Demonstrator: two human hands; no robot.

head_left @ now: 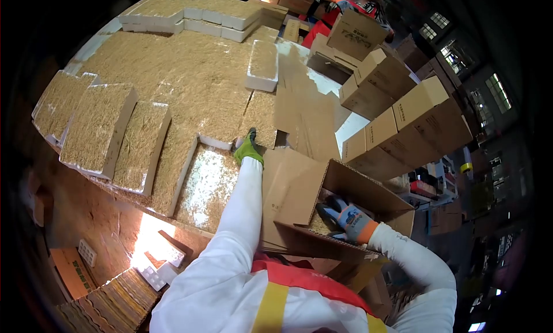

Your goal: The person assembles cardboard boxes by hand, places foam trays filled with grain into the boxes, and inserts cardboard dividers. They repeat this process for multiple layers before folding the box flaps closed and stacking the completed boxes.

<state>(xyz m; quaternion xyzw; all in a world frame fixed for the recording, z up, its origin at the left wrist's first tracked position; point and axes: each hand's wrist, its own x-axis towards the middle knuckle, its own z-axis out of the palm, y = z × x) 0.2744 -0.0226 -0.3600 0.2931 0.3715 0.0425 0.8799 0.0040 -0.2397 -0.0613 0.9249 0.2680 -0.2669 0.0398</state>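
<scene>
My left hand (248,148), in a green glove with dark fingers, reaches forward onto the straw-covered blocks. Its fingers point away from me and lie near the corner of a white-edged block (262,119) topped with straw-like material. Just left of it is a gap with a white-speckled bottom (207,180). My right hand (352,221), in a grey-blue glove with an orange cuff, is inside an open cardboard box (368,189). Its fingers are spread over straw-coloured material in the box, and part of them is in shadow.
Straw-topped white blocks (109,128) stand on the left, with more stacked (222,22) at the back. Closed cartons (403,123) line the right. Another person (351,5) handles a carton (357,36) at the far end. Corrugated sheets (109,304) lie at lower left.
</scene>
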